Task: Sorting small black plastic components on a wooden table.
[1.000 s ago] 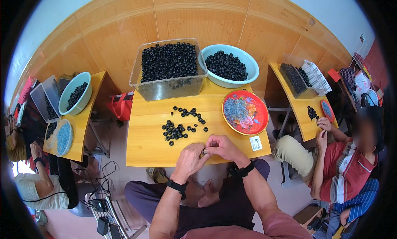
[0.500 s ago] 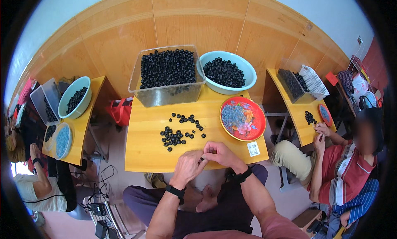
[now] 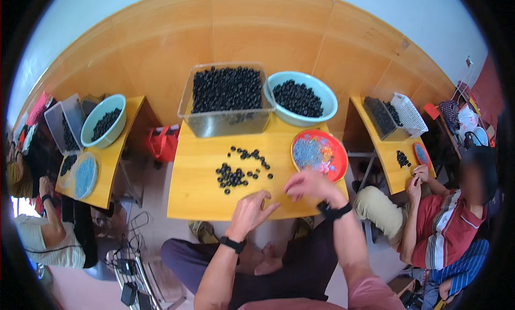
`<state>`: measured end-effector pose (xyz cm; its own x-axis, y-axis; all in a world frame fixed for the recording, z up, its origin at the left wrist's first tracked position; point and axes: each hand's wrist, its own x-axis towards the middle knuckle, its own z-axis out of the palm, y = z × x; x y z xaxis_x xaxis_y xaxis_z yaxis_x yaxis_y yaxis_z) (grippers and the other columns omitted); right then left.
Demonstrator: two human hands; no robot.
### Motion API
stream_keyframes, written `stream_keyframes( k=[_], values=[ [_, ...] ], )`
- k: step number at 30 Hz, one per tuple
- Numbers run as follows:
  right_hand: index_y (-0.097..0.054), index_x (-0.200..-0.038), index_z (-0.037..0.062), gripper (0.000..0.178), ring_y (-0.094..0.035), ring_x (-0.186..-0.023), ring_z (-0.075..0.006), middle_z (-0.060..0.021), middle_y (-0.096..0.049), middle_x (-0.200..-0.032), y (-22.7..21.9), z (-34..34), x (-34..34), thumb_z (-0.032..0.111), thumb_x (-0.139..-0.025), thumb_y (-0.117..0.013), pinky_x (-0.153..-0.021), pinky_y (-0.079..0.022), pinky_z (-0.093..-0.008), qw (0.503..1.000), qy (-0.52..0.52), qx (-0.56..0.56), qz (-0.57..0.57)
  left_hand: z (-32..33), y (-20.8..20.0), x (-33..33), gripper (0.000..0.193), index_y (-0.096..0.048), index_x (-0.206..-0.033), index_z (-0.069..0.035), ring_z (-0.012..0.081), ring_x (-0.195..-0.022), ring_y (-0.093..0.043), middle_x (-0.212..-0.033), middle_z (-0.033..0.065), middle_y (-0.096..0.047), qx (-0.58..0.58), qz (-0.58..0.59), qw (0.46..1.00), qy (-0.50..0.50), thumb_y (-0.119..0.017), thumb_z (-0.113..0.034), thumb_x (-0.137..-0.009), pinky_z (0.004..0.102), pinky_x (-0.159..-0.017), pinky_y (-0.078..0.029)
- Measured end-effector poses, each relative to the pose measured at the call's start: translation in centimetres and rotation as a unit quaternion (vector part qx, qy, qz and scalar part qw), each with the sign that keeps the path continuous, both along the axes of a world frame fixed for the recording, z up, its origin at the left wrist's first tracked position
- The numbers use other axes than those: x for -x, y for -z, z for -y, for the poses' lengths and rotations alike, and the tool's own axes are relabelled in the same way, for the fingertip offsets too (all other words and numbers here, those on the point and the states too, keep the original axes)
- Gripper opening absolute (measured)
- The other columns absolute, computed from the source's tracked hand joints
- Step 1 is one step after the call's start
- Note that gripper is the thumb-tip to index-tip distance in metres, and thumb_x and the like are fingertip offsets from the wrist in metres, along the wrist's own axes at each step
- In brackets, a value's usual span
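My left hand (image 3: 251, 211) rests near the front edge of the yellow table (image 3: 188, 197), thumb and fingers apart, with nothing visible in it. Blurred by motion, my right hand (image 3: 311, 186) hovers at the near rim of a round red tray (image 3: 338, 168). That floral tray holds a heap of small thin blue-grey pieces (image 3: 307, 153). Whether the right fingers hold anything does not show. Beyond my left hand lies a loose cluster of small round black ring-like parts (image 3: 230, 176), with a few more strewn behind it.
A clear plastic bin (image 3: 230, 125) and a light-blue basin (image 3: 306, 119), both full of black parts, stand at the table's back. People work at similar tables on the left (image 3: 107, 176) and right (image 3: 389, 160). A red bag (image 3: 162, 144) sits left of my table.
My hands, together before, have come apart. The right one has moved right and away toward the red tray; the left has opened, staying near the table's front edge. The view has shifted slightly.
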<state>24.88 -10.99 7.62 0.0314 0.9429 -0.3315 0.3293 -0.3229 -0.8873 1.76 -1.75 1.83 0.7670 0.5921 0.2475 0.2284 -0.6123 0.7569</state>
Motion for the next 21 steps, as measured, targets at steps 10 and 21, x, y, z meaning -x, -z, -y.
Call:
stream_keyframes(
  k=[10,21],
  values=[
    [-0.068,-0.119,0.0011,0.03,-0.067,-0.082,-0.0119,-0.0065,-0.073,-0.097,-6.2,-5.9,-4.6,0.005,-0.089,-0.071,-0.074,-0.055,-0.0283,0.916,0.213,-0.286,0.185,-0.7,0.6,-0.3,0.007,-0.064,-0.084,-0.001,0.0344,-0.08,-0.064,-0.078,0.0145,-0.061,-0.045,0.108,0.993,0.011,-0.058,0.001,-0.082,0.0409,-0.073,-0.053],
    [-0.069,-0.101,0.0005,0.024,-0.07,-0.09,-0.0395,-0.0222,-0.072,-0.092,2.2,-5.1,4.7,0.017,-0.084,-0.069,-0.079,-0.054,-0.0506,0.885,0.091,-0.114,0.441,-0.9,0.7,-0.3,0.007,-0.055,-0.082,0.0,0.03,-0.071,-0.062,-0.078,0.014,-0.061,0.018,0.122,0.992,-0.004,-0.061,-0.001,-0.086,0.0374,-0.068,-0.05]
  ],
)
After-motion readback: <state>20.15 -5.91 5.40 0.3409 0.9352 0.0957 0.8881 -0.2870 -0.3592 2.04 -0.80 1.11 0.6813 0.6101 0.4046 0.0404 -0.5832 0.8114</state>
